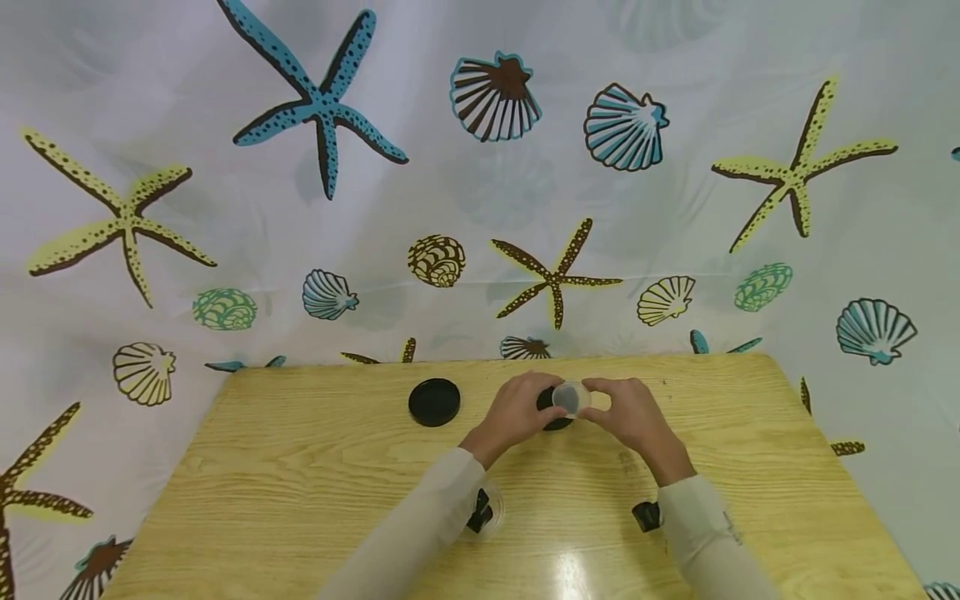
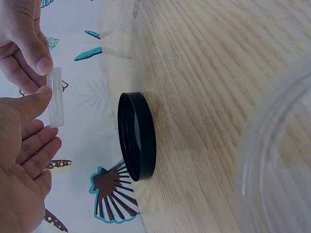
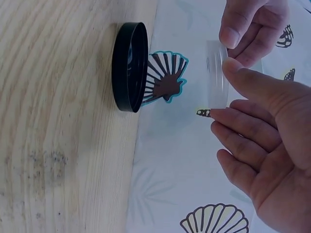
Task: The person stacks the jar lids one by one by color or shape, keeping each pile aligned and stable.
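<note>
A shallow clear plastic disc (image 1: pixel 572 399) is held between both hands above the table; it appears edge-on in the left wrist view (image 2: pixel 56 97) and the right wrist view (image 3: pixel 217 74). My left hand (image 1: pixel 522 408) pinches its left side between thumb and fingers. On its right side my right hand (image 1: pixel 628 410) grips the rim the same way, its other fingers spread loosely in the right wrist view. Below the hands lies a round black lid (image 1: pixel 557 423), partly hidden by the left hand; in the right wrist view a black lid (image 3: pixel 130 68) shows its raised rim.
Another round black lid (image 1: pixel 435 402) lies left of the hands on the wooden table (image 1: pixel 315 450). A clear round plastic container (image 2: pixel 257 160) stands close to the left wrist, partly under that forearm. A patterned curtain (image 1: pixel 480 192) hangs behind the table's far edge.
</note>
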`<state>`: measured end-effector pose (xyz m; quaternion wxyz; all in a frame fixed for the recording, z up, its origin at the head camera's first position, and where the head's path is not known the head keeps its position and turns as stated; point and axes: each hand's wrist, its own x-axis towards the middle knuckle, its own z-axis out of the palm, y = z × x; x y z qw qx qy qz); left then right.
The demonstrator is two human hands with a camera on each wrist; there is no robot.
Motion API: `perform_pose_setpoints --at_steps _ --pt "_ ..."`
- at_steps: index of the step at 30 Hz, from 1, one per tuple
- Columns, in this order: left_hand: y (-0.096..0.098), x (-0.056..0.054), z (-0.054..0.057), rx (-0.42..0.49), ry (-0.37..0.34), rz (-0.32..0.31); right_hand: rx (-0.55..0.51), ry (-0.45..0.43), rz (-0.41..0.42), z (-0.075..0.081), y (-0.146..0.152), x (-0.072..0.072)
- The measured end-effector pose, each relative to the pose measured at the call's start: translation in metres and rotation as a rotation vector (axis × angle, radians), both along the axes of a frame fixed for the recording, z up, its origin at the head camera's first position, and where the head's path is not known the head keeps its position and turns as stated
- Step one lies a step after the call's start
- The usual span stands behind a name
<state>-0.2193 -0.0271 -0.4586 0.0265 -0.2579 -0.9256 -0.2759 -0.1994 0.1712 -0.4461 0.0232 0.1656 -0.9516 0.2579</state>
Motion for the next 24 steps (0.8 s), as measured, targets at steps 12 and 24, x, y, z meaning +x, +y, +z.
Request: perform_pose_setpoints --at_steps 12,24 --pt "-0.023 0.011 0.001 0.054 0.060 -0.033 -0.050 0.079 0.053 -0.001 -0.016 0.010" --pt "-0.046 0.025 -0.001 0.060 0.110 -0.046 -0.088 0.039 0.098 -0.004 -0.033 0.018"
